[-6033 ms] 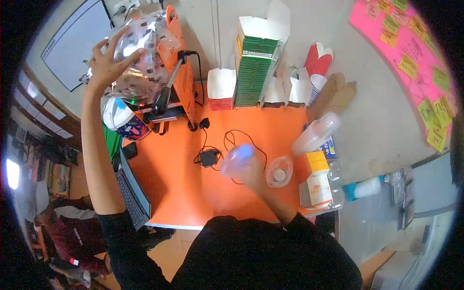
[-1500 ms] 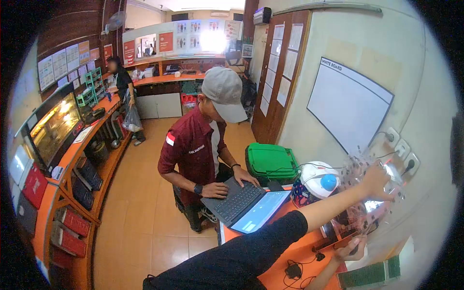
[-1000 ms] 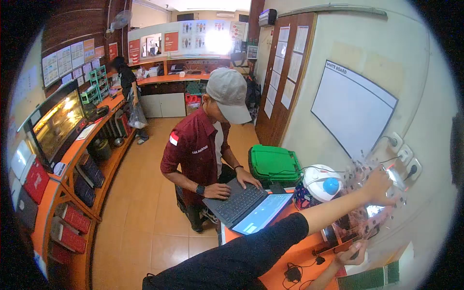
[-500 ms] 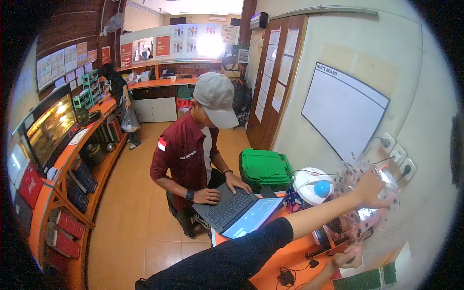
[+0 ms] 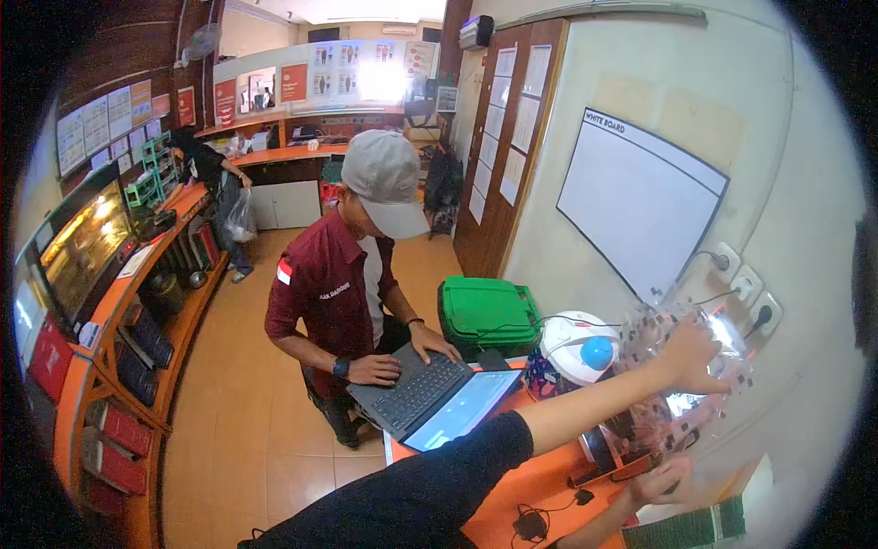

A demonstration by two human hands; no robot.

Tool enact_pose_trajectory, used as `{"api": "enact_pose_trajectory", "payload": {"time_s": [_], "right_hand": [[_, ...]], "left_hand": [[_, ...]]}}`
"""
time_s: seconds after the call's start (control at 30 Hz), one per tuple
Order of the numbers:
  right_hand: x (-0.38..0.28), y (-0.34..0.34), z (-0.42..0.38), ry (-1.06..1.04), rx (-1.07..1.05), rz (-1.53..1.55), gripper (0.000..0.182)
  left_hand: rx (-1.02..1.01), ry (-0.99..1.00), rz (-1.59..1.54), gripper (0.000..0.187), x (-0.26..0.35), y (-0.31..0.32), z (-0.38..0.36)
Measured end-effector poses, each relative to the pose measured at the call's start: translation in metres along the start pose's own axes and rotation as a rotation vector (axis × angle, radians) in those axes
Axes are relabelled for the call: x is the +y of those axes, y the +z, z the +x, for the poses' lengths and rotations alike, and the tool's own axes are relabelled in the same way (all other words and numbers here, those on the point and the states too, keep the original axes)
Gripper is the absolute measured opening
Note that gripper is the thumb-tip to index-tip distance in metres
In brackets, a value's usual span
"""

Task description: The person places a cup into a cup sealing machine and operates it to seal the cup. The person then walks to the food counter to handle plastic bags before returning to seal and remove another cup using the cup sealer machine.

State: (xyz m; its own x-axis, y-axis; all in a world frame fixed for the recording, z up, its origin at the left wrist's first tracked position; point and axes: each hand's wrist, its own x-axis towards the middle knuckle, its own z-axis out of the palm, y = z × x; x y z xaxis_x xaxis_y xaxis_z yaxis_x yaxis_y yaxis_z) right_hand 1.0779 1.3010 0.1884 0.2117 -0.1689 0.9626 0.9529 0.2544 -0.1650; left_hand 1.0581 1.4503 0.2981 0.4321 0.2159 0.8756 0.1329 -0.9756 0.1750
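Note:
My left hand (image 5: 692, 354) reaches across from the lower left, its fingers closed on crinkled clear plastic wrap (image 5: 654, 334) with dark square marks and bright reflections. Below it, my right hand (image 5: 663, 482) is near the plastic's lower end, with fingers curled; what they hold, if anything, is hidden. A dark flat object (image 5: 633, 468) lies beside that hand. Under it is a green ridged item (image 5: 690, 529). Left of the plastic stands a white-lidded container (image 5: 578, 346) with a blue knob.
A person (image 5: 331, 293) in a maroon shirt and grey cap types on a laptop (image 5: 422, 392) at the orange table (image 5: 494, 499). Behind are a green bin (image 5: 489, 313) and whiteboard (image 5: 640, 206). Another person (image 5: 215, 188) holds a bag by the left shelves. Black cables (image 5: 530, 523) lie on the table.
The view has shifted slightly, so most things appear further left. My left hand stays at the plastic, and my right hand remains below it. The far person's pose has changed, leaning towards the shelves.

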Motion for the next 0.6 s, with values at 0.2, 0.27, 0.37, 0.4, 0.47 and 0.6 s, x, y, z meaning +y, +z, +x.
{"api": "enact_pose_trajectory", "payload": {"time_s": [0.2, 0.27, 0.37, 0.4, 0.47, 0.6], "right_hand": [[0.031, 0.032, 0.104, 0.658, 0.216, 0.059, 0.039], [0.056, 0.041, 0.138, 0.717, 0.226, 0.057, 0.034], [0.124, 0.049, 0.181, 0.801, 0.100, -0.096, 0.037], [0.143, 0.050, 0.191, 0.804, 0.029, -0.181, 0.041], [0.149, 0.060, 0.210, 0.683, 0.038, -0.297, 0.050], [0.253, 0.045, 0.226, 0.766, -0.249, 0.061, 0.058]], "left_hand": [[-0.092, -0.047, -0.038, 0.068, 0.006, -0.012, 0.002], [-0.105, -0.056, -0.033, 0.068, 0.005, -0.009, 0.002], [-0.059, -0.028, -0.037, 0.069, 0.003, -0.006, 0.001], [-0.051, -0.019, -0.006, 0.068, 0.002, -0.007, 0.002], [-0.091, -0.003, -0.012, 0.070, 0.001, -0.012, 0.004], [-0.002, 0.065, -0.088, 0.071, 0.004, -0.015, 0.008]]}}
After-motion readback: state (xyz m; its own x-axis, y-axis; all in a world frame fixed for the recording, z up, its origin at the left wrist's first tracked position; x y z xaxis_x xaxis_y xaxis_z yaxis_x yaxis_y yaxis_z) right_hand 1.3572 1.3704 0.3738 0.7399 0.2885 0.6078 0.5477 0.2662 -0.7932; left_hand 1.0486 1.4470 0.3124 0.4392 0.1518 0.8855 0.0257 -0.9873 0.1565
